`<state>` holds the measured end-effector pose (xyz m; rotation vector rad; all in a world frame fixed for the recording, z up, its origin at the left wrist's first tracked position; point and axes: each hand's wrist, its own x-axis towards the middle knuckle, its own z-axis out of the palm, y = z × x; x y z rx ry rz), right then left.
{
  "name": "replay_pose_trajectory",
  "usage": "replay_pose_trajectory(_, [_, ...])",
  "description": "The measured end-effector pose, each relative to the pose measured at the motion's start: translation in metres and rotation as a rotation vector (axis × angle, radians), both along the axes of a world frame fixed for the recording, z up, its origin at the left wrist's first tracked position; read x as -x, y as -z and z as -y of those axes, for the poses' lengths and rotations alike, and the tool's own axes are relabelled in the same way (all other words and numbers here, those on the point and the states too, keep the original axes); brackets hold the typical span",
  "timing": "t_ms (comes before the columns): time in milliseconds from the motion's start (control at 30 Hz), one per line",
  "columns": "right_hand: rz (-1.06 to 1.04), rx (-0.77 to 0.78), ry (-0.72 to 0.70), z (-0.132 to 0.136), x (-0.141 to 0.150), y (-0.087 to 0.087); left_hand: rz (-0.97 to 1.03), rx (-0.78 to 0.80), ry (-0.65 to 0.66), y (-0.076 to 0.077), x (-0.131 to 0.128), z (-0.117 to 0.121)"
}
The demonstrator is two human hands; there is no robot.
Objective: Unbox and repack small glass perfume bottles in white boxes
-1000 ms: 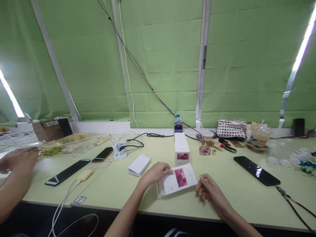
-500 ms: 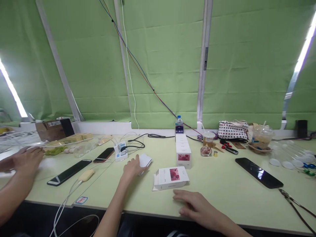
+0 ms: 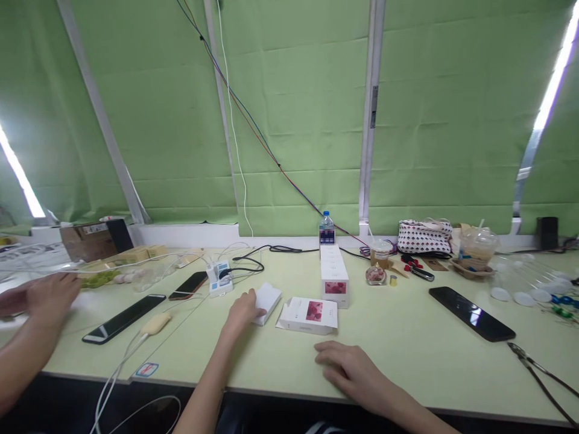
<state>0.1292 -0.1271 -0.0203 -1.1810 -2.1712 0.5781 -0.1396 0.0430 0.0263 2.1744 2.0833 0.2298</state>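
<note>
My left hand (image 3: 243,313) is closed on the near left side of a plain white box (image 3: 268,301), which rests on the table; the fingers partly cover it. Right of it lies a white carton (image 3: 308,315) with a pink-red picture, flat on its side with an end flap out at the left, and neither hand touches it. My right hand (image 3: 350,367) rests on the table in front of that carton, open and holding nothing, its fingers loosely bent. Behind the carton a row of white picture boxes (image 3: 335,276) runs away from me.
A bottle (image 3: 327,229) stands behind the box row. Right are a drink cup (image 3: 380,253), a small glass jar (image 3: 376,276), a phone (image 3: 471,313) and pliers (image 3: 525,357). Left are a power strip (image 3: 220,280), two phones, cables and another person's hand (image 3: 54,295).
The white box at my left hand has turned and shows a thicker side. The picture carton has shifted left and away from me. My right hand has barely moved.
</note>
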Motion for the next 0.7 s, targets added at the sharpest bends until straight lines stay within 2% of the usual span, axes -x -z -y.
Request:
replay_pose_trajectory(167, [0.030,-0.026,-0.008,0.002,0.000,0.000,0.035,-0.015,-0.013,-0.003,0.007,0.001])
replay_pose_trajectory(300, [0.001,-0.011,-0.013,0.002,-0.001,0.000,0.104,-0.038,0.003,-0.017,0.014,0.003])
replay_pose_trajectory(367, [-0.031,-0.003,-0.021,0.002,-0.002,-0.001,0.186,-0.103,0.032,-0.026,0.009,0.008])
replay_pose_trajectory(467, [-0.103,-0.001,-0.044,0.000,-0.002,-0.001,0.533,-0.251,0.171,-0.038,-0.017,0.026])
replay_pose_trajectory(533, [-0.185,0.011,-0.045,-0.002,-0.001,0.001,0.863,-0.282,0.366,-0.040,-0.046,0.044])
replay_pose_trajectory(600, [-0.328,0.093,0.006,-0.005,0.000,0.005,1.076,-0.226,0.483,-0.036,-0.080,0.061])
replay_pose_trajectory(700, [-0.600,0.241,0.164,-0.011,-0.003,0.012,1.152,-0.180,0.538,-0.017,-0.121,0.082])
